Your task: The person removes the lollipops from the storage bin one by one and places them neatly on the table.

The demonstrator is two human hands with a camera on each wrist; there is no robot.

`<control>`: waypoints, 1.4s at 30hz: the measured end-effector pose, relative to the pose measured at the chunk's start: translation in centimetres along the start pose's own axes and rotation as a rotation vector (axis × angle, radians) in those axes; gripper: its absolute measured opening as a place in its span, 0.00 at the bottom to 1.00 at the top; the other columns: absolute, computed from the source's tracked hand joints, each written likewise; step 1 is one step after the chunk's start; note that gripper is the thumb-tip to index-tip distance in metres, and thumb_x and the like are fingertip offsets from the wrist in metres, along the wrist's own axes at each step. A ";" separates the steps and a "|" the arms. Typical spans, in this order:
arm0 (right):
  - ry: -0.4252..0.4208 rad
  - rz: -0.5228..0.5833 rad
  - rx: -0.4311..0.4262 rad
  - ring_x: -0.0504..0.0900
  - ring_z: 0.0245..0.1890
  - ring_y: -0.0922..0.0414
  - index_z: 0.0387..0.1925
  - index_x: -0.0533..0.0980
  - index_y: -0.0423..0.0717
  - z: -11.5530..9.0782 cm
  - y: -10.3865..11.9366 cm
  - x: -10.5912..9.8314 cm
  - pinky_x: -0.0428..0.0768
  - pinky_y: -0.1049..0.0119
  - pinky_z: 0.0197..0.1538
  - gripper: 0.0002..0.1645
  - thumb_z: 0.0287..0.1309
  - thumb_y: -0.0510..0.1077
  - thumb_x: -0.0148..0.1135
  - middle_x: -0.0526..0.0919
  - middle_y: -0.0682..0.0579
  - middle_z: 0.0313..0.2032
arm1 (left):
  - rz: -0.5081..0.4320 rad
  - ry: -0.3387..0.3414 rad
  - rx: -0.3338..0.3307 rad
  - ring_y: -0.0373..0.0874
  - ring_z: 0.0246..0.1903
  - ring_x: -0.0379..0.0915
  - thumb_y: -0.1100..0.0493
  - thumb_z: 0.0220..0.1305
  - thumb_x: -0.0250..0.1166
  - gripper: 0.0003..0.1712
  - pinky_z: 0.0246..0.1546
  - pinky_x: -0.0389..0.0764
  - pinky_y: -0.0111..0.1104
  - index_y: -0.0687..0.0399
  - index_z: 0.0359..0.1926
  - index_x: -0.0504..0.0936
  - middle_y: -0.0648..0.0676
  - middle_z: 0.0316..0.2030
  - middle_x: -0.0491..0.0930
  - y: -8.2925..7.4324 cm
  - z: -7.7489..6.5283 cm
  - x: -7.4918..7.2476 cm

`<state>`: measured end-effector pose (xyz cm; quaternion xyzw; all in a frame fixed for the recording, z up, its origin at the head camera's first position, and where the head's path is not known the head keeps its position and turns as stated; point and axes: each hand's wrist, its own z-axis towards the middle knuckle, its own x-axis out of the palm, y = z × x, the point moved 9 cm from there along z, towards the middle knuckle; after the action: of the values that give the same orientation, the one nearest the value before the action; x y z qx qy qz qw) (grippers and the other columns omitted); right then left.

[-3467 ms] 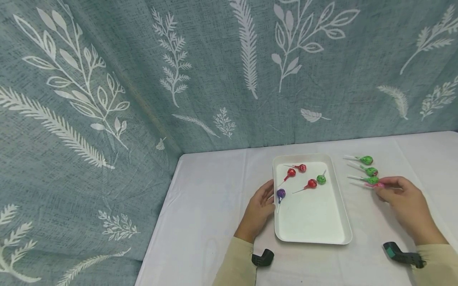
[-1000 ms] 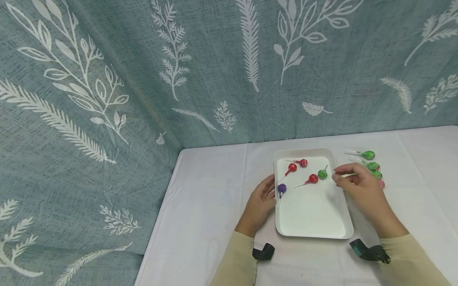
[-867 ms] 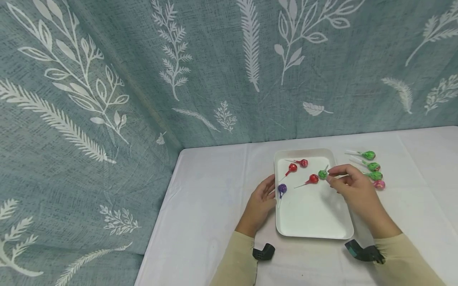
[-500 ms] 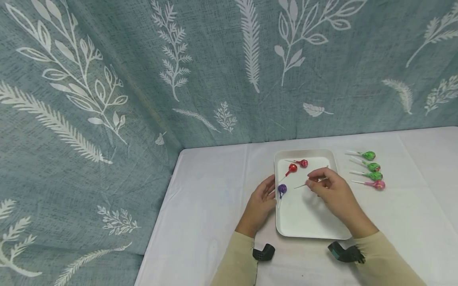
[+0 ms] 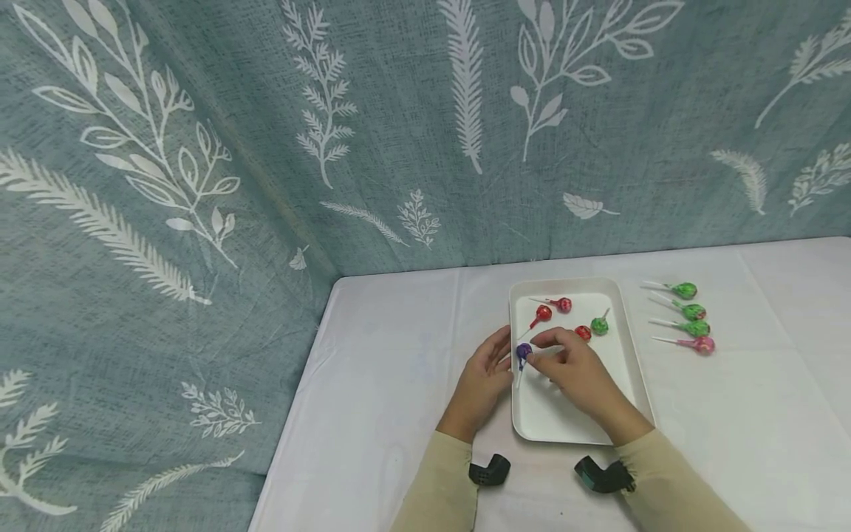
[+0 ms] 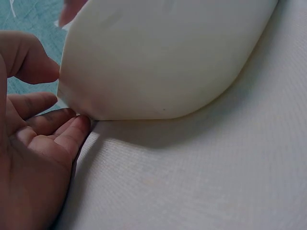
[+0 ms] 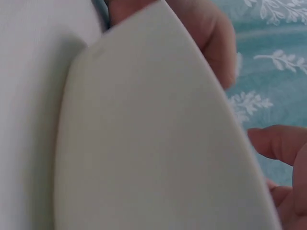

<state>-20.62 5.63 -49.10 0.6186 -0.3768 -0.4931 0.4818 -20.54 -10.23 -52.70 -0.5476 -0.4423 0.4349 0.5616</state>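
Note:
A white rectangular tray [image 5: 552, 417] holds several wrapped lollipops. My left hand [image 5: 485, 380] rests along its left side, fingertips against the outer wall, as the left wrist view also shows on the tray [image 6: 158, 72]. Inside, my right hand [image 5: 575, 369] reaches across to the left edge, thumb and index fingertips parted right at a purple lollipop [image 5: 523, 351]. Two red lollipops, the upper one [image 5: 564, 304] and the lower one [image 5: 543, 313], lie near the far end. A third red lollipop [image 5: 582, 332] is partly hidden by the right hand, beside a green lollipop [image 5: 600, 326].
Right of the tray, a column of lollipops lies on the white cloth: three green, the topmost lollipop [image 5: 683, 290] farthest back, and a pink lollipop [image 5: 703, 345] nearest. A leaf-patterned blue-green curtain [image 5: 399, 148] hangs behind and to the left of the table [image 5: 372, 384].
My right hand placed the pink lollipop below the green ones, let go of it, and moved left over the tray to the purple lollipop. The left hand has stayed at the tray's side.

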 end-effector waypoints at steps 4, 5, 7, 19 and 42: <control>0.018 -0.033 0.003 0.85 0.40 0.51 0.66 0.77 0.37 0.2 -0.3 1.3 0.86 0.61 0.36 0.24 0.73 0.41 0.68 0.75 0.35 0.64 | -0.012 0.007 0.011 0.52 0.75 0.68 0.71 0.60 0.57 0.47 0.72 0.74 0.36 0.64 0.83 0.62 0.62 0.79 0.66 0.0 0.0 0.0; 0.023 -0.054 -0.005 0.84 0.42 0.51 0.67 0.76 0.37 0.2 -0.3 1.5 0.87 0.60 0.39 0.25 0.73 0.40 0.67 0.74 0.34 0.66 | -0.013 0.010 0.015 0.52 0.75 0.68 0.71 0.60 0.57 0.47 0.72 0.74 0.36 0.65 0.83 0.62 0.62 0.79 0.66 -0.1 0.0 0.0; 0.034 -0.103 -0.029 0.85 0.45 0.49 0.70 0.76 0.38 0.2 -0.2 2.0 0.88 0.56 0.45 0.27 0.73 0.38 0.65 0.73 0.34 0.68 | -0.014 0.015 0.023 0.54 0.75 0.67 0.71 0.60 0.57 0.47 0.72 0.73 0.36 0.65 0.83 0.62 0.63 0.79 0.66 -0.1 0.0 0.1; 0.067 -0.225 -0.059 0.79 0.40 0.53 0.48 0.85 0.41 -0.1 -0.5 2.8 0.81 0.56 0.43 0.10 0.66 0.33 0.71 0.83 0.49 0.45 | -0.044 0.034 0.040 0.55 0.75 0.67 0.74 0.61 0.55 0.46 0.74 0.72 0.36 0.66 0.82 0.62 0.62 0.79 0.66 -0.2 -0.1 0.2; 0.089 -0.262 -0.048 0.81 0.38 0.55 0.44 0.88 0.40 -0.4 -0.3 2.5 0.83 0.59 0.41 0.08 0.63 0.33 0.72 0.83 0.51 0.40 | -0.043 0.036 0.051 0.54 0.76 0.65 0.74 0.61 0.55 0.46 0.74 0.71 0.36 0.68 0.82 0.61 0.63 0.79 0.65 -0.5 -0.2 0.2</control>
<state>-19.66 3.42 -49.98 0.6721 -0.2592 -0.5327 0.4442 -20.32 -10.11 -52.23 -0.5314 -0.4326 0.4240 0.5922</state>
